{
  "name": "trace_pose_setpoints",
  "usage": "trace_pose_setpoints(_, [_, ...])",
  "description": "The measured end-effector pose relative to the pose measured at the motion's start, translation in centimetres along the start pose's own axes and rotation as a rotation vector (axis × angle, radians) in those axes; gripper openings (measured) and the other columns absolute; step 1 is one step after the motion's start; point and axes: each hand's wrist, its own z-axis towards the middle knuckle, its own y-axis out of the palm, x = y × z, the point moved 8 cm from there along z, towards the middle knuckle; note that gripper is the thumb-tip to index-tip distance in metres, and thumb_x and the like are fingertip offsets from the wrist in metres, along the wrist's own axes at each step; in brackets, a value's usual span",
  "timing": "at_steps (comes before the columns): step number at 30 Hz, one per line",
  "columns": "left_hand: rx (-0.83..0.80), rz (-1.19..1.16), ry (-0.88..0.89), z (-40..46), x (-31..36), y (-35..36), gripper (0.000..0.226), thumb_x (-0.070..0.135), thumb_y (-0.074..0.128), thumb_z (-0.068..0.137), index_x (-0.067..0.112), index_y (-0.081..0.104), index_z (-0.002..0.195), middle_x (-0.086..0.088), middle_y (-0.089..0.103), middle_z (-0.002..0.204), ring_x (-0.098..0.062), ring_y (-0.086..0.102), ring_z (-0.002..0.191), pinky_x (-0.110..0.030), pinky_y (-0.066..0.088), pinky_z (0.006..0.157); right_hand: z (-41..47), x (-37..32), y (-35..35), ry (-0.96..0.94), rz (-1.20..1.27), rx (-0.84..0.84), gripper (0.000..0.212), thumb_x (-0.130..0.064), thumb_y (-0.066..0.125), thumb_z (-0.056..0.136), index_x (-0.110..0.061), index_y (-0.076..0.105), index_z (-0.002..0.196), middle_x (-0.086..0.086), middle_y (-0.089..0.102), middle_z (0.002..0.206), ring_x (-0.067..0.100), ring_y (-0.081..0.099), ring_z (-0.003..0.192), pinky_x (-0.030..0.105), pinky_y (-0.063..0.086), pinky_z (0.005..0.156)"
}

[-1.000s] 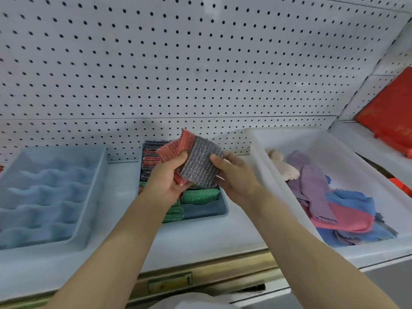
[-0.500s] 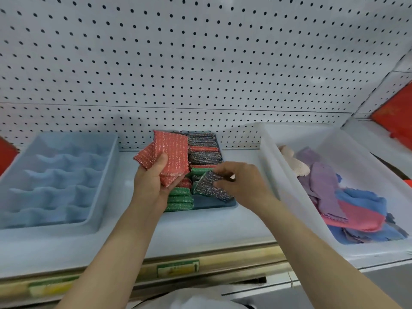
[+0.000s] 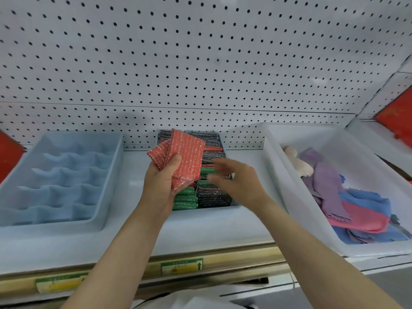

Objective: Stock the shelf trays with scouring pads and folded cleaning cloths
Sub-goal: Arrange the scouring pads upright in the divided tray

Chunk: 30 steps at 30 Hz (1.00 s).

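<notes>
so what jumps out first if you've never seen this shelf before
The left hand at centre grips a fan of red scouring pads above a middle tray packed with green, grey and red pads. The blurred right hand hovers open beside it. A white bin at right holds loose purple, pink and blue cloths.

Bare shelf point(image 3: 138, 228) lies open between the divided blue tray point(image 3: 111, 175) and the packed pad tray point(image 3: 223, 207).

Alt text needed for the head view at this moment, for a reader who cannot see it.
A left hand grips red scouring pads above a tray packed with pads, while the blurred, empty right hand hovers over it. A blue divider tray sits left, a white bin of cloths right.
</notes>
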Motion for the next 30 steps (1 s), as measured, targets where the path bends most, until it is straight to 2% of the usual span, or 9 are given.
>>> trace_pose_setpoints(2, [-0.067, 0.059, 0.007, -0.4, -0.1, 1.1, 0.037, 0.02, 0.067, 0.092, 0.024, 0.058, 0.128, 0.001, 0.073, 0.116, -0.022, 0.072, 0.102, -0.04, 0.061, 0.076, 0.2, 0.2, -0.5, 0.256, 0.474, 0.002, 0.035, -0.039, 0.072, 0.087, -0.013, 0.068, 0.111, 0.003, 0.073, 0.101, 0.017, 0.07, 0.092, 0.03, 0.061, 0.077])
trace_pose_setpoints(6, [-0.152, 0.112, -0.012, -1.0, -0.6, 2.8, 0.039, 0.031, 0.065, 0.092, 0.024, 0.058, 0.13, 0.0, 0.074, 0.115, -0.021, 0.072, 0.102, -0.041, 0.06, 0.08, 0.2, 0.0, 0.9, 0.394, 0.675, -0.11, 0.04, -0.024, 0.077, 0.084, 0.002, 0.065, 0.111, 0.016, 0.072, 0.111, 0.03, 0.071, 0.1, 0.042, 0.059, 0.089])
trace_pose_setpoints(8, [-0.135, 0.078, -0.028, -0.7, -0.5, 2.6, 0.038, 0.036, 0.061, 0.095, 0.021, 0.058, 0.129, -0.002, 0.074, 0.113, -0.022, 0.072, 0.102, -0.041, 0.06, 0.081, 0.1, 0.5, 1.0, 0.431, 0.811, -0.083, 0.033, -0.015, 0.074, 0.086, 0.004, 0.065, 0.112, 0.017, 0.073, 0.11, 0.028, 0.071, 0.096, 0.038, 0.059, 0.088])
trace_pose_setpoints(11, [-0.032, 0.061, 0.013, -0.1, 0.0, 1.2, 0.025, 0.026, 0.058, 0.099, 0.02, 0.06, 0.124, 0.002, 0.076, 0.107, -0.018, 0.073, 0.099, -0.04, 0.06, 0.082, 0.0, 1.1, -0.7, 0.427, 0.932, 0.021, 0.014, -0.01, 0.068, 0.091, -0.005, 0.064, 0.103, 0.013, 0.073, 0.1, 0.018, 0.073, 0.079, 0.027, 0.06, 0.071])
trace_pose_setpoints(16, [0.108, 0.039, 0.072, 0.7, 1.0, -1.1, 0.017, 0.026, 0.058, 0.1, 0.025, 0.06, 0.117, 0.004, 0.073, 0.109, -0.015, 0.07, 0.102, -0.039, 0.059, 0.085, -0.2, 0.2, -4.5, 0.198, 0.193, 0.022, 0.018, -0.018, 0.083, 0.079, -0.028, 0.069, 0.085, -0.009, 0.066, 0.072, 0.003, 0.058, 0.062, 0.016, 0.047, 0.061])
trace_pose_setpoints(20, [0.105, 0.08, 0.1, 0.9, 1.4, -0.7, 0.011, 0.026, 0.059, 0.099, 0.028, 0.062, 0.11, 0.01, 0.074, 0.101, -0.011, 0.069, 0.1, -0.038, 0.056, 0.089, -0.3, -0.8, -2.9, 0.093, -0.287, -0.163, 0.026, -0.023, 0.084, 0.075, -0.033, 0.061, 0.083, -0.012, 0.064, 0.082, 0.003, 0.055, 0.068, 0.021, 0.046, 0.063])
trace_pose_setpoints(23, [0.107, 0.107, 0.108, 1.0, 1.5, -0.3, 0.012, 0.026, 0.06, 0.098, 0.028, 0.064, 0.109, 0.007, 0.073, 0.107, -0.014, 0.068, 0.104, -0.039, 0.054, 0.094, -0.1, -1.5, -1.2, -0.042, -0.603, -0.204, 0.017, -0.022, 0.077, 0.081, -0.031, 0.067, 0.091, -0.012, 0.064, 0.088, 0.007, 0.054, 0.075, 0.022, 0.039, 0.062])
trace_pose_setpoints(26, [0.11, 0.15, 0.106, 1.2, 1.4, -0.3, 0.012, 0.027, 0.063, 0.097, 0.024, 0.066, 0.108, 0.003, 0.074, 0.107, -0.018, 0.069, 0.104, -0.043, 0.05, 0.101, -0.3, -1.8, 2.3, -0.285, -0.723, -0.191, 0.017, -0.013, 0.077, 0.077, -0.022, 0.075, 0.091, -0.001, 0.067, 0.088, 0.021, 0.059, 0.09, 0.027, 0.048, 0.069])
trace_pose_setpoints(30, [0.054, 0.206, 0.114, 1.2, 1.3, 0.1, 0.016, 0.024, 0.065, 0.095, 0.018, 0.068, 0.11, -0.001, 0.074, 0.106, -0.02, 0.068, 0.1, -0.043, 0.051, 0.1, -0.6, -0.3, 5.3, -0.42, -0.709, -0.231, 0.028, 0.001, 0.084, 0.059, -0.018, 0.076, 0.078, -0.001, 0.065, 0.075, 0.024, 0.061, 0.076, 0.03, 0.054, 0.059])
